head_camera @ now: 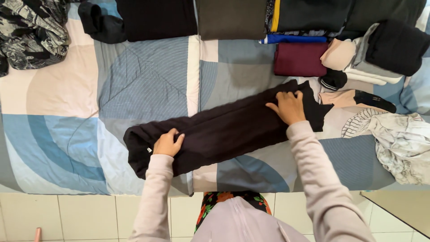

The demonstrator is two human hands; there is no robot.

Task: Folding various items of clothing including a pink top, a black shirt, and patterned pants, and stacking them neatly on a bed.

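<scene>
Your left hand (167, 143) lies flat, fingers together, on the near-left end of a long black garment (219, 130), gripping nothing. Your right hand (289, 106) presses palm-down on the garment's far-right end, fingers slightly spread over the cloth; whether any fold is pinched beneath it cannot be told. The garment is folded lengthwise into a narrow band and runs diagonally across the bed (67, 89), from near the bed's front edge at left toward the middle at right. The bed is covered by a sheet patterned in blue, grey and cream arcs.

Along the bed's far edge sit folded piles: a black folded stack (156, 18), a dark grey folded piece (232, 19) just beside it, and a dark stack with a yellow stripe (309, 15) toward the far-right corner. A maroon folded piece (299, 59) lies just beyond your right hand. A cream and black bundle (376, 54) rests near the right edge, with a crumpled white patterned cloth (398, 139) closer to the front-right corner. A black-and-white patterned garment (31, 33) occupies the far-left corner. Pale floor tiles (89, 215) show below the front edge.
</scene>
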